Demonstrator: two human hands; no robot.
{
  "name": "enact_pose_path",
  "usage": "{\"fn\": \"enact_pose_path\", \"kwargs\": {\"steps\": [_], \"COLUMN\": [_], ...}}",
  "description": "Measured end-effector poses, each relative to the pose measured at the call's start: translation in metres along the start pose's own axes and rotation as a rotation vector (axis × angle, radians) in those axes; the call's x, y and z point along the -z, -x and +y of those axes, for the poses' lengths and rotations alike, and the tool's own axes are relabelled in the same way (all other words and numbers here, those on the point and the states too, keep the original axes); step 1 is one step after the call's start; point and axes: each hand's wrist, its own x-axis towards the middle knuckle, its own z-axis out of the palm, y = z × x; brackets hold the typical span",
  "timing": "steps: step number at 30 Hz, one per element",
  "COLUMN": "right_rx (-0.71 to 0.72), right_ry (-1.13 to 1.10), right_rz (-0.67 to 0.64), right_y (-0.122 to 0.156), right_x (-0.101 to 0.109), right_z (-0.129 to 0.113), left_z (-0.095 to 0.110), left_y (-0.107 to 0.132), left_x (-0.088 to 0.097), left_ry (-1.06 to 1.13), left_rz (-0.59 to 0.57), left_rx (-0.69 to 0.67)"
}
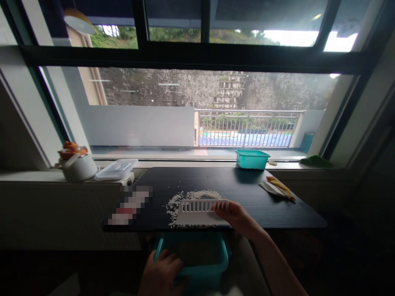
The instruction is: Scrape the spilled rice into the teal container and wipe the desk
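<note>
My right hand [232, 210] is closed on the right end of a flat white plastic scraper [200, 218] with a row of slots along its upper edge. The scraper stands at the near side of a dark table [163, 176], among loose white grains [200, 194] that look like rice. Below the table's front edge is a teal plastic bin [212, 269], its inside dark and its contents unclear. My left hand [163, 271] grips the bin's left rim, fingers bent over it.
Another teal bin [252, 159] stands at the table's far edge. Some yellow and white packaging [279, 189] lies at the right. A pixelated patch [129, 207] covers something at the left. A pot [77, 166] and a clear plastic lid [115, 169] sit by the window.
</note>
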Motion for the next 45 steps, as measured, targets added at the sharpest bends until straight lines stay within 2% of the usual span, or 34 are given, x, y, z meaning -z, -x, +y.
{"fn": "enact_pose_path", "kwargs": {"steps": [5, 10, 19, 27, 35, 41, 45], "right_rx": [0.012, 0.054, 0.023, 0.032, -0.004, 0.050, 0.023], "right_ry": [-0.022, -0.004, -0.012, -0.001, -0.026, 0.021, 0.030], "right_rz": [-0.012, 0.047, -0.033, 0.034, -0.064, 0.015, 0.005], "right_y": [0.000, -0.011, -0.001, -0.012, -0.001, -0.018, -0.018], "right_x": [-0.004, -0.002, -0.005, -0.012, -0.015, -0.014, -0.015], "right_z": [0.000, 0.007, -0.001, -0.007, -0.011, -0.004, -0.004], "left_z": [-0.002, 0.002, -0.006, -0.001, -0.008, -0.003, -0.001], "left_y": [0.001, 0.000, 0.003, 0.000, 0.003, 0.000, 0.000], "left_x": [-0.001, 0.000, -0.004, -0.003, -0.006, -0.004, -0.003], "left_ry": [-0.005, -0.029, 0.002, -0.032, -0.014, -0.057, -0.050], "left_rz": [-0.012, -0.046, 0.034, -0.017, 0.045, 0.002, -0.016], "left_rx": [-0.008, 0.041, -0.060, 0.028, -0.057, 0.013, 0.032]}}
